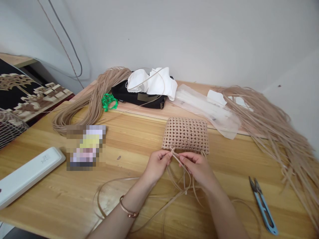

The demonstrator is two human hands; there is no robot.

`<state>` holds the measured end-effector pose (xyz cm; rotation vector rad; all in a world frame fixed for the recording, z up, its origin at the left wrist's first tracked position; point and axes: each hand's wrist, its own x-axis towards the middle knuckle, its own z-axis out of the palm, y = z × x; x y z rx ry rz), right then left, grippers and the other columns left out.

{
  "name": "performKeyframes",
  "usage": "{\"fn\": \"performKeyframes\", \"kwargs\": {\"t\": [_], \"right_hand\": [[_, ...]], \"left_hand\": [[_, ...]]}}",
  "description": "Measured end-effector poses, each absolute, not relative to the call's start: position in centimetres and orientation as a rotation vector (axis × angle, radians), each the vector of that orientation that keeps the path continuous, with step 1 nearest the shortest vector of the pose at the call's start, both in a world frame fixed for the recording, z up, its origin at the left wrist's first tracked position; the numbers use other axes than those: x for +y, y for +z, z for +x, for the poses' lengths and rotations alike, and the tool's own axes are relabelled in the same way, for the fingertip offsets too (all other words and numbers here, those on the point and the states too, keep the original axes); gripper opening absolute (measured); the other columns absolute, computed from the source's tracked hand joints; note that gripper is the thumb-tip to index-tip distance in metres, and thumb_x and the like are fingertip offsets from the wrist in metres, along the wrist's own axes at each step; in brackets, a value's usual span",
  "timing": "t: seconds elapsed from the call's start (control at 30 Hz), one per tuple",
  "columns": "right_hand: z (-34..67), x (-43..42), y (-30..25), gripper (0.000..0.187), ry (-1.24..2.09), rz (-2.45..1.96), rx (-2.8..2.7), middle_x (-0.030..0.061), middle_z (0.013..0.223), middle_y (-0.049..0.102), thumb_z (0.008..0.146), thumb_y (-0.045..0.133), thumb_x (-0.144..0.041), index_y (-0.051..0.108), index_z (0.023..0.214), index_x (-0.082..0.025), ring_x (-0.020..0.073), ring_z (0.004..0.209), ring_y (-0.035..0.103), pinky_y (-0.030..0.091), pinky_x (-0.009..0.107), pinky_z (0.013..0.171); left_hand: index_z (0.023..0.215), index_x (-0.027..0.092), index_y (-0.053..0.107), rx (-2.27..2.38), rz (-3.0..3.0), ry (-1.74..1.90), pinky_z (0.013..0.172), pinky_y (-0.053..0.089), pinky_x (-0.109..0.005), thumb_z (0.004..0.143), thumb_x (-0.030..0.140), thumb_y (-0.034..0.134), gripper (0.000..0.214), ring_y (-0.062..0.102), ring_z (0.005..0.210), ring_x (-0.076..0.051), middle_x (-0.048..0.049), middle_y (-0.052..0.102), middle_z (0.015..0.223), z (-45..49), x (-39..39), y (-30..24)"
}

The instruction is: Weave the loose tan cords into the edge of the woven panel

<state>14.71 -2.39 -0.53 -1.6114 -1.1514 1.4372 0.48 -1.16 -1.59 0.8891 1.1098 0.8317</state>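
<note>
Both hands pinching loose strands (183,181) at near edge of woven panel (185,135); left hand (158,163) and right hand (196,166) gripping closed, seemingly; panel lying just beyond fingertips.

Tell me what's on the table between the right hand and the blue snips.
Head view: almost bare table wood between right hand and blue snips; only one thin loose strand curves there.

Both forearms reach in bare from below and angle toward each other. The left grip (157,163) is curled, knuckles up, with thumb and forefinger pinched tight at the tip. The right grip (197,166) sits just beside it, fingers bent inward and pinched the same way. The two sets of fingertips nearly meet, and both wrists are slightly bent.
</note>
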Motion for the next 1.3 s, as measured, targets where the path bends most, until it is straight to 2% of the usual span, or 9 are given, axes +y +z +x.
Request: {"fn": "performKeyframes", "kwargs": {"t": [0.17, 0.73, 0.87, 0.97, 1.2, 1.3], "right_hand": [[14.7, -2.37, -0.59, 0.019, 1.437, -1.611, -1.1, -0.0011, 0.055, 0.058, 0.067, 0.057, -0.031, 0.067, 0.075, -0.017, 0.0061, 0.039, 0.035, 0.023, 0.021, 0.039], [14.51, -2.54, -0.03, 0.021, 1.457, -1.63, -1.067, -0.0006, 0.059, 0.06, 0.067, 0.06, -0.033, 0.065, 0.078, -0.017, 0.0065, 0.043, 0.043, 0.03, 0.019, 0.04], [14.57, -2.58, -0.36, 0.023, 1.456, -1.6, -1.02, 0.0015, 0.071, 0.064, 0.063, 0.064, -0.032, 0.064, 0.081, -0.017, 0.0107, 0.06, 0.054, 0.041, 0.021, 0.052], [14.67, -2.58, -0.59, 0.025, 1.45, -1.564, -1.032, 0.0022, 0.074, 0.064, 0.063, 0.064, -0.031, 0.063, 0.084, -0.016, 0.0124, 0.067, 0.056, 0.044, 0.024, 0.061], [15.0, -2.61, -0.69, 0.026, 1.412, -1.549, -1.122, -0.0005, 0.069, 0.059, 0.065, 0.062, -0.029, 0.061, 0.088, -0.016, 0.0103, 0.06, 0.053, 0.042, 0.023, 0.057], [15.06, -2.59, -0.65, 0.027, 1.4, -1.591, -1.138, 0.0001, 0.069, 0.06, 0.065, 0.062, -0.03, 0.061, 0.088, -0.016, 0.0112, 0.06, 0.053, 0.043, 0.023, 0.056]], "left_hand": [[0.067, 0.013, 0.056, 1.118, 0.876, 0.857, 0.039, 0.015, -0.019, 0.065, 0.043, 0.058, 0.031, 0.024, 0.037, -0.003, 0.008, 0.038, 0.044, 0.59, -1.14, -1.66], [0.064, 0.011, 0.055, 1.126, 0.883, 0.88, 0.043, 0.019, -0.019, 0.063, 0.042, 0.058, 0.031, 0.03, 0.042, -0.005, 0.0064, 0.041, 0.044, 0.84, -1.04, -1.6], [0.064, 0.011, 0.055, 1.124, 0.887, 0.878, 0.043, 0.019, -0.019, 0.064, 0.04, 0.058, 0.029, 0.03, 0.042, -0.005, 0.0066, 0.04, 0.044, 0.9, -1.01, -1.69], [0.064, 0.012, 0.054, 1.131, 0.906, 0.877, 0.043, 0.019, -0.019, 0.065, 0.04, 0.057, 0.029, 0.03, 0.042, -0.005, 0.0064, 0.041, 0.044, 0.92, -0.98, -1.72], [0.048, 0.015, 0.044, 1.16, 1.03, 0.827, 0.043, 0.02, -0.02, 0.069, 0.041, 0.052, 0.034, 0.028, 0.041, -0.005, 0.0059, 0.037, 0.042, 0.81, -0.93, -1.89], [0.048, 0.015, 0.043, 1.16, 1.049, 0.831, 0.043, 0.021, -0.021, 0.069, 0.041, 0.051, 0.034, 0.028, 0.042, -0.006, 0.0055, 0.037, 0.043, 0.8, -0.94, -1.93]]}}
